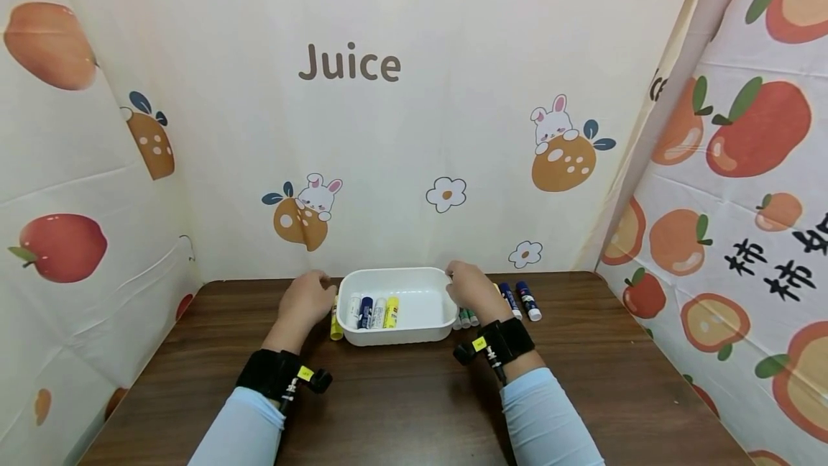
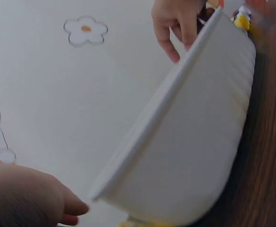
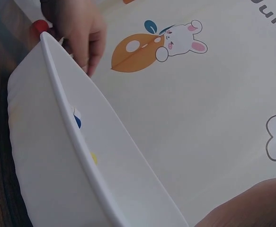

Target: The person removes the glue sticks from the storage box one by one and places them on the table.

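Observation:
A white plastic basin (image 1: 399,336) stands on the table, with several glue-stick-like tubes inside, among them a yellow tube (image 1: 391,312) and a dark blue tube (image 1: 365,313). My left hand (image 1: 309,298) is beside its left end, fingertips close to the rim, above a yellow tube (image 1: 336,322) on the table. My right hand (image 1: 471,286) is at the right end, its fingers over the rim; in the left wrist view the right hand (image 2: 180,21) has fairly straight fingers. Neither hand shows a clear grip on the basin.
Right of the basin lie several small green-and-grey tubes (image 1: 466,318) and a dark blue tube with a white end (image 1: 528,300). Behind the brown wooden table (image 1: 388,408) hangs a printed cloth (image 1: 394,142); more cloth covers both sides.

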`<move>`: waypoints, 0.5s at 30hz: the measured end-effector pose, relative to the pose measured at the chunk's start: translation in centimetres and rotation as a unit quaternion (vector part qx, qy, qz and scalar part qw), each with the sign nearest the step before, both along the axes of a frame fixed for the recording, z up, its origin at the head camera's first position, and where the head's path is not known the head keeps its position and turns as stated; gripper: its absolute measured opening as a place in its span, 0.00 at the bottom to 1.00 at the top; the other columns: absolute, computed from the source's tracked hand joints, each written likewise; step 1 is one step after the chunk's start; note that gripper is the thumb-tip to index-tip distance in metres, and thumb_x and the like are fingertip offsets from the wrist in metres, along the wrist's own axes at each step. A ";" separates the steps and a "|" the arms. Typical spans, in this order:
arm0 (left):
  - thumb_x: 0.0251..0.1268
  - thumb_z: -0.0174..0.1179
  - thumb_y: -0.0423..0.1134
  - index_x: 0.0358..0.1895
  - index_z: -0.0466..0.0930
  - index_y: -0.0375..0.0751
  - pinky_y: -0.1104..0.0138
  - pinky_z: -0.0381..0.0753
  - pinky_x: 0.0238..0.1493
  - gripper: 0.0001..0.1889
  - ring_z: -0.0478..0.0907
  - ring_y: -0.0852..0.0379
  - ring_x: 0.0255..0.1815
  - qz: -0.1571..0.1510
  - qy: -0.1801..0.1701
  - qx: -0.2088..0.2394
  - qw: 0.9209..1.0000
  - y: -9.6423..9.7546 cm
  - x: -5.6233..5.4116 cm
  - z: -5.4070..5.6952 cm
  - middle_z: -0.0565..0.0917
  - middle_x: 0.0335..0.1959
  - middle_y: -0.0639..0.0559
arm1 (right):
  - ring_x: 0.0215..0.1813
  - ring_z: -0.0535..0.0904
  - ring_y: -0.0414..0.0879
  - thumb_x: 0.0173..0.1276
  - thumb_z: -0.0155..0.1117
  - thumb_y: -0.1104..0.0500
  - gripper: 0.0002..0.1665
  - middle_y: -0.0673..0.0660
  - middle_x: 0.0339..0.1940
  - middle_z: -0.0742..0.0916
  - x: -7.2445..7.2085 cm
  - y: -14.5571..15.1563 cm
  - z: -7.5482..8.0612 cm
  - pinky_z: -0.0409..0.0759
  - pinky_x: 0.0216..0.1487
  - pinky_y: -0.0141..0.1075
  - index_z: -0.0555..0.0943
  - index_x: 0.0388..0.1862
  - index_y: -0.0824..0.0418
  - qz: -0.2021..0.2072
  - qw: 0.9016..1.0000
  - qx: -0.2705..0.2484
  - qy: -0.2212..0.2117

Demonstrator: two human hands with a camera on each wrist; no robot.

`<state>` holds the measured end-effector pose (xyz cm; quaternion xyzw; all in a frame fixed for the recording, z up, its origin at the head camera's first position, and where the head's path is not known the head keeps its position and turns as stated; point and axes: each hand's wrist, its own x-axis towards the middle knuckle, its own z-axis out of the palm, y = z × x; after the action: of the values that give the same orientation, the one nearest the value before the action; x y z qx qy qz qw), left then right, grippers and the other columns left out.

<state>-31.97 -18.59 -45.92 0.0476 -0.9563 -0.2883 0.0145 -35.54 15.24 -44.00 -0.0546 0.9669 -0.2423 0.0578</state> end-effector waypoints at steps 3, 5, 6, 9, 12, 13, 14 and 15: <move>0.85 0.56 0.43 0.69 0.85 0.33 0.38 0.89 0.62 0.22 0.87 0.32 0.66 0.005 0.042 -0.017 0.999 1.3 0.6 1.2 0.89 0.67 0.33 | 0.59 0.91 0.57 0.86 0.63 0.64 0.23 0.68 0.66 0.91 0.1 0.0 0.0 0.92 0.64 0.54 0.82 0.75 0.67 0.000 1.000 0.002 0.002; 0.85 0.57 0.43 0.67 0.87 0.34 0.41 0.91 0.58 0.21 0.89 0.35 0.60 -0.002 0.059 -0.029 0.998 2.6 0.9 1.8 0.91 0.63 0.35 | 0.60 0.91 0.57 0.86 0.63 0.64 0.23 0.68 0.67 0.91 0.2 0.0 -0.1 0.91 0.66 0.55 0.82 0.75 0.67 0.000 1.000 0.004 0.002; 0.85 0.59 0.43 0.67 0.87 0.35 0.42 0.91 0.58 0.20 0.90 0.37 0.59 -0.010 0.066 -0.035 0.997 3.3 1.1 2.0 0.92 0.62 0.36 | 0.61 0.91 0.58 0.86 0.63 0.64 0.22 0.68 0.67 0.91 0.3 0.0 -0.1 0.91 0.66 0.55 0.82 0.74 0.67 0.000 1.000 0.003 0.001; 0.85 0.62 0.44 0.67 0.88 0.36 0.43 0.91 0.61 0.20 0.90 0.41 0.59 -0.039 0.066 -0.043 0.996 5.6 1.6 2.4 0.92 0.62 0.38 | 0.60 0.91 0.58 0.86 0.63 0.64 0.22 0.68 0.66 0.91 0.4 0.0 -0.1 0.91 0.65 0.55 0.83 0.74 0.67 -0.001 1.000 0.003 -0.001; 0.85 0.64 0.45 0.70 0.87 0.36 0.43 0.89 0.67 0.21 0.89 0.42 0.63 -0.064 0.049 -0.041 0.996 7.8 1.7 2.6 0.91 0.66 0.38 | 0.60 0.90 0.58 0.86 0.63 0.64 0.22 0.67 0.66 0.92 0.4 0.0 0.1 0.92 0.64 0.55 0.83 0.74 0.67 -0.004 1.000 0.003 -0.005; 0.85 0.65 0.45 0.70 0.86 0.37 0.43 0.89 0.68 0.21 0.89 0.42 0.64 -0.069 0.042 -0.040 0.996 8.4 1.6 2.6 0.91 0.67 0.38 | 0.60 0.90 0.58 0.86 0.63 0.64 0.22 0.67 0.65 0.92 0.4 0.0 0.2 0.92 0.64 0.55 0.83 0.74 0.67 -0.006 1.000 0.003 -0.006; 0.85 0.65 0.45 0.70 0.86 0.36 0.43 0.88 0.68 0.21 0.89 0.42 0.64 -0.075 0.035 -0.041 0.996 8.9 1.5 2.6 0.91 0.67 0.38 | 0.60 0.90 0.58 0.86 0.63 0.64 0.22 0.67 0.65 0.92 0.4 0.0 0.2 0.92 0.64 0.55 0.83 0.74 0.67 -0.007 1.000 0.003 -0.006; 0.84 0.66 0.44 0.70 0.86 0.36 0.43 0.88 0.69 0.21 0.89 0.43 0.64 -0.080 0.027 -0.042 0.996 9.4 1.4 2.5 0.91 0.67 0.39 | 0.59 0.90 0.58 0.86 0.63 0.64 0.22 0.67 0.65 0.92 0.4 -0.1 0.3 0.92 0.64 0.55 0.83 0.74 0.67 -0.009 1.000 0.001 -0.006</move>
<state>-30.56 -9.15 -43.37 -0.0370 -0.9676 -0.2490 0.0191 -35.17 15.18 -43.73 -0.0449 0.9673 -0.2420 0.0615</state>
